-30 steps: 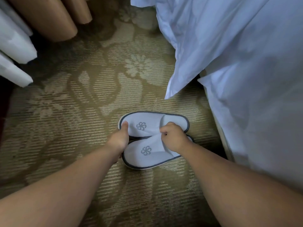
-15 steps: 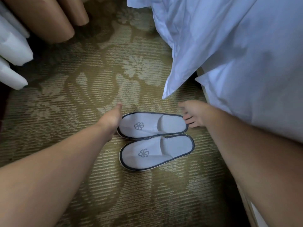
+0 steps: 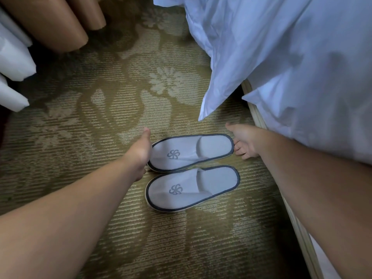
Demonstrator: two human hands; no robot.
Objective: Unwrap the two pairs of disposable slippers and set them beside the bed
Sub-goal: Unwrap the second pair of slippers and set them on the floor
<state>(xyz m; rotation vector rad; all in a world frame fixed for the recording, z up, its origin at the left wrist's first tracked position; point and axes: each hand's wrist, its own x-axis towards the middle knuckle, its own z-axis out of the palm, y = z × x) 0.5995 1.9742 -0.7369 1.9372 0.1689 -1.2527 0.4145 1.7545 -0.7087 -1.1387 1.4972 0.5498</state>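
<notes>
Two bare forearms, bare left hand (image 3: 138, 156), bare right hand (image 3: 244, 141)

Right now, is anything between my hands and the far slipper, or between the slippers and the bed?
Nothing visible. Your left hand sits at the heel of the far slipper, your right hand at its toe, nothing between. Only carpet lies between the near slipper and the bed.

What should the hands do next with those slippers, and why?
Probably lift the left hand and right hand away: the two white cloth slippers with dark grey trim already lie unwrapped, side by side on the patterned carpet beside the white-sheeted bed. Only one pair shows.
</notes>
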